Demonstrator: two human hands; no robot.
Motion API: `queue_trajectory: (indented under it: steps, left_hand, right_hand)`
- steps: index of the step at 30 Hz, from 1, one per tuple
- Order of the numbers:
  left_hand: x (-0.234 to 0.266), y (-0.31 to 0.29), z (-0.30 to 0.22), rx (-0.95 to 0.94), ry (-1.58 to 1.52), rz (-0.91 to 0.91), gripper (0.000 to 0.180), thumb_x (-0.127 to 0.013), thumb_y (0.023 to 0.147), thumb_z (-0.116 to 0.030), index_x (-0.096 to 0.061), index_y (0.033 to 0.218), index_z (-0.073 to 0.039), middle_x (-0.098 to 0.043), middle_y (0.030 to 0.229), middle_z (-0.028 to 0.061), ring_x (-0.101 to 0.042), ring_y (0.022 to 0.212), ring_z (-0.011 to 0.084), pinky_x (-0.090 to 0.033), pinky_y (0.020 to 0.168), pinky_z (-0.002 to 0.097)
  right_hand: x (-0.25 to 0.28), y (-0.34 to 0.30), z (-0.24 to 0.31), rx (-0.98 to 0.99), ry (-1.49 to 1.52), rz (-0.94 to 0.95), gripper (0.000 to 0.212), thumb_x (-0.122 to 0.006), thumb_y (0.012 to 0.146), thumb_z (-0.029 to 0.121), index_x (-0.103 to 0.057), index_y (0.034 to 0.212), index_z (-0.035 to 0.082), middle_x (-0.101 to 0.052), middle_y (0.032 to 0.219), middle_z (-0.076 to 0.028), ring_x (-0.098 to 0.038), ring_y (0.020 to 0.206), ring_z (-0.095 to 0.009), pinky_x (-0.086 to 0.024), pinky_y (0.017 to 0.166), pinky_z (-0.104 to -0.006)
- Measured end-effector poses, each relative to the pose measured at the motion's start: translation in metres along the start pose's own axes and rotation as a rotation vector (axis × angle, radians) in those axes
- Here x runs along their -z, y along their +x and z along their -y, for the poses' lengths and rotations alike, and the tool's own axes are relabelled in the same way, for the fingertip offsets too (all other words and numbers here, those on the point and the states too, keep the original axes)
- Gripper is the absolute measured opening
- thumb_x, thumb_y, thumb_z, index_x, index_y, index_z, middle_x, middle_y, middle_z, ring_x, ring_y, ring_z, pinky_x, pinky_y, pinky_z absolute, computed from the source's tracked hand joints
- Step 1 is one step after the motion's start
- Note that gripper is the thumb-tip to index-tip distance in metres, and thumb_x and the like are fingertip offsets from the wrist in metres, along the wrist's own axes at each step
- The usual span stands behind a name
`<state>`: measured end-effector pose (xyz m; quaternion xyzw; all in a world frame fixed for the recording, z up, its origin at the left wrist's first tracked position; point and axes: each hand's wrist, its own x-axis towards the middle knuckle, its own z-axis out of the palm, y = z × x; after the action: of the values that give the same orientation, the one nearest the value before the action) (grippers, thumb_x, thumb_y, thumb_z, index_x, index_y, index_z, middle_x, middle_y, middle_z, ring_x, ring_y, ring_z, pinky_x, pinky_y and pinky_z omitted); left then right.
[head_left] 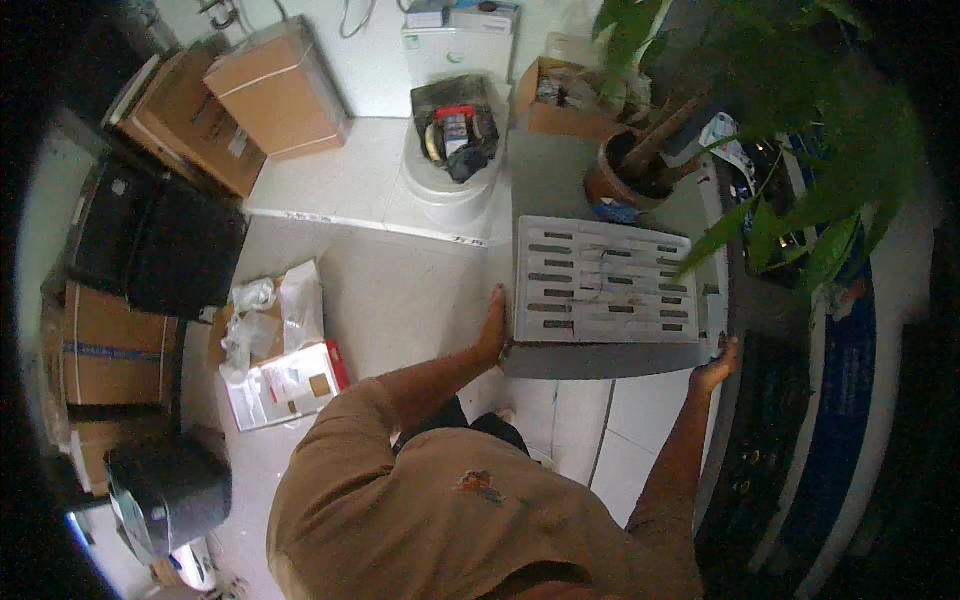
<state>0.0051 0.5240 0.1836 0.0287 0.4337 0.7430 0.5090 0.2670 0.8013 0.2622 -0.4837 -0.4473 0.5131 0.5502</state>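
A white slotted plastic tray [605,280] lies flat on a grey cabinet [610,362], close to the front edge. My left hand [493,325] is at the cabinet's left front side, one digit pointing up along the edge and the other fingers hidden behind it. At the right front corner, my right hand [713,368] grips the edge with bent fingers. Both forearms reach forward and apart, with the tray between them. Thin dark strands or wires lie across the middle of the tray. Behind it, a brown plant pot [630,180] stands on the same grey top.
Broad green leaves [790,150] overhang the right side. A white bucket [450,195] holding a black bag stands at the back. Cardboard boxes [280,90] and black cases [160,235] line the left. An open carton [290,365] with plastic wrap sits on the floor.
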Motion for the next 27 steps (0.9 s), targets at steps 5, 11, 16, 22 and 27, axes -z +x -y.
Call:
queue_trajectory:
  steps: [5, 11, 16, 22, 27]
  left_hand:
    - [0.015, -0.001, -0.025, 0.105, -0.025, 0.056, 0.068, -0.023, 0.087, -0.059, -0.032, 0.132, -0.008, -0.047, 0.122, 0.0139, -0.047, 0.110, 0.0259, -0.040, 0.092, 0.0369]
    - [0.033, 0.021, -0.033, 0.214, 0.190, 0.136, 0.067, -0.028, 0.084, -0.061, -0.047, 0.121, -0.008, -0.052, 0.116, 0.0111, -0.051, 0.103, 0.0234, -0.039, 0.089, 0.0366]
    - [0.090, 0.074, 0.006, 0.049, 0.466, 0.265, 0.064, -0.027, 0.085, -0.059, -0.052, 0.116, -0.009, -0.055, 0.110, 0.0086, -0.051, 0.100, 0.0207, -0.039, 0.088, 0.0346]
    - [0.056, 0.068, -0.034, 0.342, 0.246, 0.397, 0.065, -0.027, 0.086, -0.058, -0.049, 0.118, -0.007, -0.053, 0.114, 0.0096, -0.049, 0.105, 0.0208, -0.037, 0.092, 0.0336]
    - [0.044, 0.053, -0.035, 0.428, 0.131, 0.340, 0.065, -0.027, 0.087, -0.058, -0.047, 0.119, -0.005, -0.051, 0.117, 0.0105, -0.047, 0.108, 0.0208, -0.034, 0.095, 0.0328]
  right_hand:
    - [-0.004, -0.043, -0.004, -0.063, -0.048, -0.093, 0.046, -0.049, 0.084, 0.038, -0.055, 0.106, -0.001, -0.051, 0.114, -0.015, -0.046, 0.105, -0.028, -0.033, 0.091, -0.0427]
    - [0.051, -0.097, -0.014, 0.259, -0.379, -0.102, 0.053, -0.044, 0.085, 0.042, -0.053, 0.110, -0.004, -0.055, 0.109, -0.017, -0.046, 0.107, -0.031, -0.030, 0.095, -0.0454]
    - [0.056, -0.173, 0.005, 0.178, -0.449, -0.214, 0.056, -0.039, 0.087, 0.042, -0.050, 0.112, -0.007, -0.053, 0.110, -0.021, -0.048, 0.104, -0.032, -0.032, 0.094, -0.0462]
    - [0.069, -0.215, 0.011, 0.022, -0.402, -0.228, 0.056, -0.036, 0.089, 0.043, -0.051, 0.113, -0.006, -0.051, 0.112, -0.024, -0.050, 0.101, -0.035, -0.036, 0.091, -0.0465]
    - [0.071, -0.202, 0.004, 0.273, -1.074, -0.257, 0.053, -0.028, 0.092, 0.040, -0.052, 0.110, -0.003, -0.050, 0.113, -0.023, -0.050, 0.102, -0.036, -0.038, 0.089, -0.0480]
